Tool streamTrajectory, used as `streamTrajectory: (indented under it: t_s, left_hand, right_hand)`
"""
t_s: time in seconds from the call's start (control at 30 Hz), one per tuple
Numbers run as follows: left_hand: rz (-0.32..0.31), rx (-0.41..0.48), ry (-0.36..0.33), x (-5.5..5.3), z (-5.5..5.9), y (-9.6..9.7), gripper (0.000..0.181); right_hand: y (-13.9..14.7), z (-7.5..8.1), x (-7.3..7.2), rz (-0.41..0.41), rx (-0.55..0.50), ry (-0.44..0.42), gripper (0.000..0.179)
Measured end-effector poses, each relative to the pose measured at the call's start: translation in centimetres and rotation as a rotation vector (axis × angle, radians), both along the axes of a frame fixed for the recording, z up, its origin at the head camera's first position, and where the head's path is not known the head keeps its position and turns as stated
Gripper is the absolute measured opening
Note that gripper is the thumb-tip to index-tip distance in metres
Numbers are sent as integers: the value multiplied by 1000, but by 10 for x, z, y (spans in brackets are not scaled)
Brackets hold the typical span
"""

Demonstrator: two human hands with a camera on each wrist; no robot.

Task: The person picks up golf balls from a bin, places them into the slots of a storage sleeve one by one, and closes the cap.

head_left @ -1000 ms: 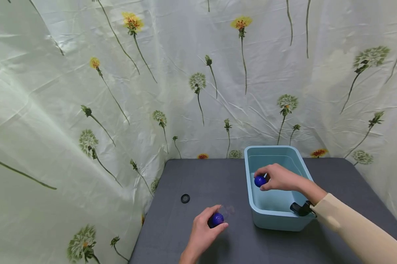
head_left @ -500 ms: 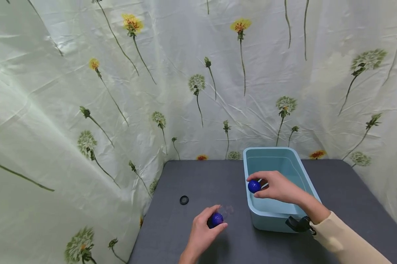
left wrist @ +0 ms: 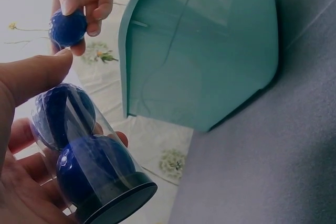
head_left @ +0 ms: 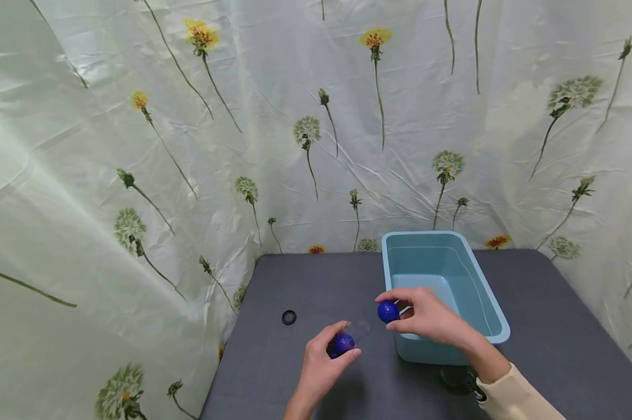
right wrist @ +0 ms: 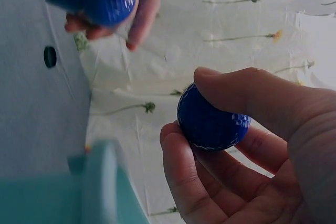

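My left hand (head_left: 321,364) grips a clear plastic tube (left wrist: 107,129) with a black base. Inside the tube sit two blue golf balls (left wrist: 94,166), one above the other. Between thumb and fingers of my right hand (head_left: 433,318) is another blue golf ball (right wrist: 212,116), held over the near left rim of the light blue bin (head_left: 481,280). In the left wrist view that ball is close to the tube's upper end but apart from it. A black ring-shaped cap (head_left: 289,317) lies on the table, left of both hands.
The bin stands on the right part of the dark grey table (head_left: 316,280). A white curtain (head_left: 273,116) printed with dandelions hangs behind the table and along its left side. A dark strap (head_left: 478,388) is around my right wrist.
My right hand has carried its golf ball out from over the bin, leftward and nearer, toward the tube. My left hand keeps its hold on the tube and has hardly moved.
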State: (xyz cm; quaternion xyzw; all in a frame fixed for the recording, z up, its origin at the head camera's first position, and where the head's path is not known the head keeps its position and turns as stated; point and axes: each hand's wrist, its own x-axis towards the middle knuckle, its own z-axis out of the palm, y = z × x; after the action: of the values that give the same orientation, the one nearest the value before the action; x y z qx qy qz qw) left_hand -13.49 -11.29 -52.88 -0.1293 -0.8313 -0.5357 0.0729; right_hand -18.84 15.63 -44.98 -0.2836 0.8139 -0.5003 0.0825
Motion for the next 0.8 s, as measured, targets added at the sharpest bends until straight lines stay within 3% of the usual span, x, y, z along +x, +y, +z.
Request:
streamTrajectory:
  t_s: [0.27,0.67,0.8]
  left_hand:
    - [-10,-37,-15,0,-1,1,52]
    - [-31,-43,42,-3,-6,6,51]
    - [-39,-48,22,-1,-8,9,50]
  right_hand:
    - [-21,-9,10,51,-3,-13,44]
    - [-25,-10,10,42,7,-6,43]
    - [-25,-12,12,34,14,-8,43]
